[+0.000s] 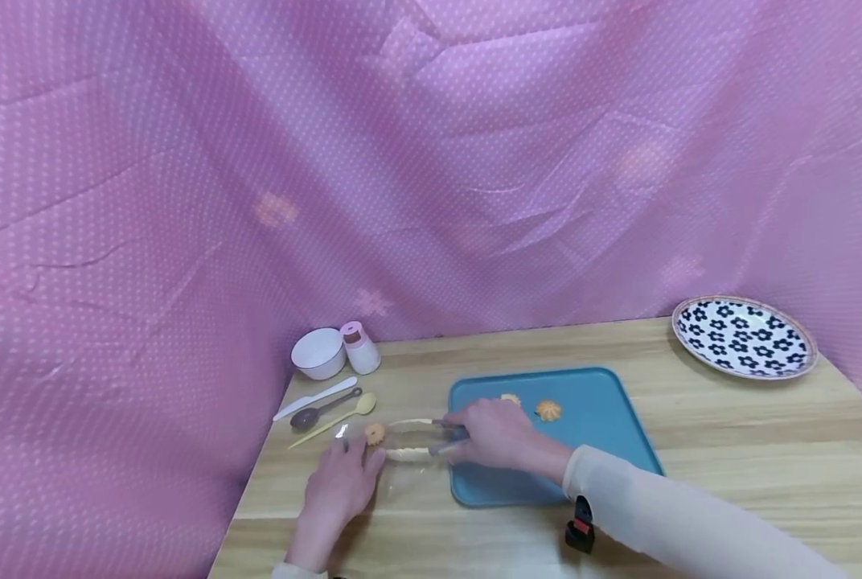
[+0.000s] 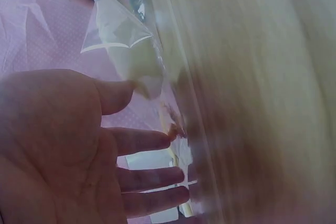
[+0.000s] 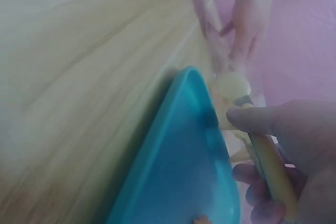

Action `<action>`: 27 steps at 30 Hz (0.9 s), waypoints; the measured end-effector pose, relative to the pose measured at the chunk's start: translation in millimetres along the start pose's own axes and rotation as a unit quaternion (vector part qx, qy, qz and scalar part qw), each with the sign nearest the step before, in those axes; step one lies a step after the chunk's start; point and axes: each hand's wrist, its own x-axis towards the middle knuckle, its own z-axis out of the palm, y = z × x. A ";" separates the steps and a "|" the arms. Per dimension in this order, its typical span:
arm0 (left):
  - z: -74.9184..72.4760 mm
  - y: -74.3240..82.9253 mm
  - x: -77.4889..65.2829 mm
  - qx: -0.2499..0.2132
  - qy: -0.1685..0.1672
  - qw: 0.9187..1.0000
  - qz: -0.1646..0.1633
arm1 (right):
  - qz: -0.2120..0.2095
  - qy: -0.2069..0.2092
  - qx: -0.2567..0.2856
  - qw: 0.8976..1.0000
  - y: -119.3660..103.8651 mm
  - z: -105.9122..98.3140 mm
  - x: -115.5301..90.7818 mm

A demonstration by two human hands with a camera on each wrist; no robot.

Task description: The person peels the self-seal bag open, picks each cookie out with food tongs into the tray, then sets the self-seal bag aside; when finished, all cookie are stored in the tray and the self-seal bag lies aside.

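My right hand (image 1: 499, 438) grips a pair of tongs (image 1: 409, 454), whose cream tips point left, spread apart, past the tray's left edge. A small round cookie (image 1: 375, 434) lies just beyond the tips, by the fingertips of my left hand (image 1: 337, 486). That hand rests low over the table with its fingers extended against a clear plastic bag (image 2: 123, 32). The bag spreads under the tongs' tips. On the blue tray (image 1: 597, 434), beneath my right hand, sit a ridged cookie (image 1: 547, 410) and a second one (image 1: 511, 398) partly hidden by the hand.
Beyond the left hand lie a white knife (image 1: 315, 399), a dark spoon (image 1: 306, 417) and a yellow spoon (image 1: 363, 404). A white bowl (image 1: 319, 354) and a pink-topped shaker (image 1: 361, 350) stand behind them. At the far right is a flower-patterned plate (image 1: 745, 336). Pink cloth (image 1: 474, 201) hangs around the table.
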 end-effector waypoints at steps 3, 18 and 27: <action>1.3 2.2 3.4 -0.001 -0.006 1.000 0.007 | 0.007 0.002 -0.005 1.000 0.0 -0.3 2.5; -1.1 6.5 5.6 -0.033 -0.039 0.999 -0.010 | 0.031 -0.052 0.020 0.998 -17.8 -6.2 21.2; -3.0 5.3 4.6 -0.022 -0.034 0.999 -0.015 | 0.021 -0.038 0.030 0.999 -25.8 -0.6 27.4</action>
